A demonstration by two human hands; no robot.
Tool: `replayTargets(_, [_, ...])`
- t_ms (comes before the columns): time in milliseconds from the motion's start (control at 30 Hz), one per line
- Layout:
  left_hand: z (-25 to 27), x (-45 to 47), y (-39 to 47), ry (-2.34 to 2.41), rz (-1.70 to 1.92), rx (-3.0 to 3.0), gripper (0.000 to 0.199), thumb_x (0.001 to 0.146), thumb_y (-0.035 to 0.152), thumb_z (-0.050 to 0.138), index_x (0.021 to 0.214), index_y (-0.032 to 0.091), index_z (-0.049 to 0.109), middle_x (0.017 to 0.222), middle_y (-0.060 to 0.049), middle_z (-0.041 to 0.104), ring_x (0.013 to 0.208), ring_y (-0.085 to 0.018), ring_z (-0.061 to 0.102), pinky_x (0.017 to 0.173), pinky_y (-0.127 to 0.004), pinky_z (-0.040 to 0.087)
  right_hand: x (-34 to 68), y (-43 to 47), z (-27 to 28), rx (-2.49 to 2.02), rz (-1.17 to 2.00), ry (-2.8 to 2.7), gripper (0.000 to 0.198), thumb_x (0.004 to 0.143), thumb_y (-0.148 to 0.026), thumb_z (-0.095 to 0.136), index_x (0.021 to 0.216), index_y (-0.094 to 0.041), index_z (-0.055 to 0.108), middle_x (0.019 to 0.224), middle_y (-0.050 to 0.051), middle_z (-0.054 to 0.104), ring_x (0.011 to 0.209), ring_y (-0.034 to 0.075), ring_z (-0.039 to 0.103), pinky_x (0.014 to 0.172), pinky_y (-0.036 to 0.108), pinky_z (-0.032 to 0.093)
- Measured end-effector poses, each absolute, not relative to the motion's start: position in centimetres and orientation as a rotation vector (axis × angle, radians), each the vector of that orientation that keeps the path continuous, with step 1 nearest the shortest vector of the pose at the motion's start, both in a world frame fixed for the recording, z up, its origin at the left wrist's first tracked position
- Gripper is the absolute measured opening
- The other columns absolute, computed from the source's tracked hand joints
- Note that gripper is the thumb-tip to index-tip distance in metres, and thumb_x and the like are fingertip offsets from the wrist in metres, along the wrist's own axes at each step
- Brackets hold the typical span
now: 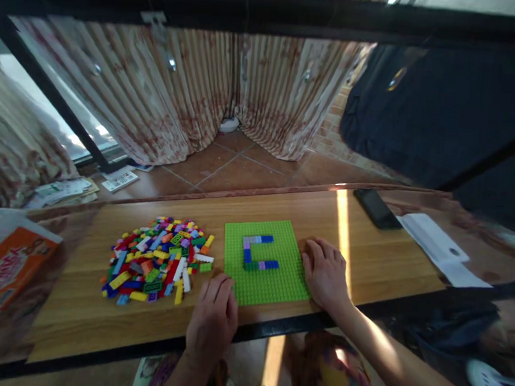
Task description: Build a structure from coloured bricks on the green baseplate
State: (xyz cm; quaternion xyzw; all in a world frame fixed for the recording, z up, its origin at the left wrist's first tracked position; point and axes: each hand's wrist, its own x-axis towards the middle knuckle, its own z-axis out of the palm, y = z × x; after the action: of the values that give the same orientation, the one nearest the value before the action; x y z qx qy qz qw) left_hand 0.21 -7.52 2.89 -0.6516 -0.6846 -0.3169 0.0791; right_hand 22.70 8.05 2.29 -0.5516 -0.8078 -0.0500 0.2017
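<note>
A green studded baseplate (233, 285) lies on the wooden board between my hands. On its studs, blue, light blue, lilac and dark green building bricks (247, 255) form a squared C shape with its gap to the right. My left hand (214, 313) rests at the plate's lower left corner, its fingers loosely bent and no brick visible in them. At the plate's right edge lies my right hand (326, 273), fingers slightly apart and bent, also with no brick visible. The undersides of both hands are hidden. Left of the plate is a pile of mixed coloured bricks (155, 262).
A black phone (377, 208) and a white paper (434, 243) lie at the right of the board (81, 322). An orange and white package (7, 272) sits at the far left. Glass with dark frame bars and patterned curtains (180, 93) stand beyond the board.
</note>
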Motion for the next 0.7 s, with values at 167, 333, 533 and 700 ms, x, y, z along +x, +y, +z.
replayTargets(167, [3.2, -0.1, -7.5, -2.085, -0.977, -1.964, 0.018, 0.088, 0.008, 0.046, 0.1, 0.015, 0.058, 0.102, -0.011, 0.061, 0.1, -0.024, 0.058, 0.089, -0.041, 0.054, 22.2, 8.0, 2.5, -1.493, -0.134, -2.247, 0.032, 0.095, -0.029, 0.043, 0.121, -0.016, 0.058, 0.123, 0.012, 0.059, 0.116, 0.027, 0.049, 0.098, 0.041, 0.035])
replayTargets(333, [4.1, -0.1, -7.5, -2.208, -1.002, -2.007, 0.019, 0.087, 0.007, 0.044, 0.094, 0.017, 0.058, 0.102, -0.009, 0.059, 0.1, -0.022, 0.057, 0.09, -0.04, 0.051, 21.9, 7.9, 2.5, -1.492, -0.158, -2.209, 0.031, 0.095, -0.028, 0.044, 0.12, -0.017, 0.058, 0.123, 0.013, 0.059, 0.114, 0.028, 0.048, 0.095, 0.041, 0.033])
replayTargets(533, [6.8, -0.1, -5.9, -2.55, -0.745, -1.984, 0.019, 0.082, 0.005, 0.043, 0.074, 0.017, 0.055, 0.084, -0.006, 0.059, 0.078, -0.019, 0.06, 0.074, -0.034, 0.05, 21.9, 7.9, 2.4, -1.472, -0.167, -2.194, 0.03, 0.094, -0.027, 0.043, 0.118, -0.017, 0.058, 0.12, 0.013, 0.06, 0.113, 0.028, 0.048, 0.094, 0.041, 0.032])
replayTargets(700, [7.3, -0.6, -2.9, -2.454, -0.972, -1.942, 0.016, 0.084, 0.01, 0.047, 0.085, 0.016, 0.061, 0.088, -0.008, 0.064, 0.089, -0.022, 0.062, 0.083, -0.038, 0.05, 22.1, 8.1, 2.0, -1.442, -0.141, -2.21, 0.031, 0.095, -0.028, 0.043, 0.12, -0.017, 0.058, 0.123, 0.013, 0.06, 0.115, 0.028, 0.049, 0.096, 0.043, 0.035])
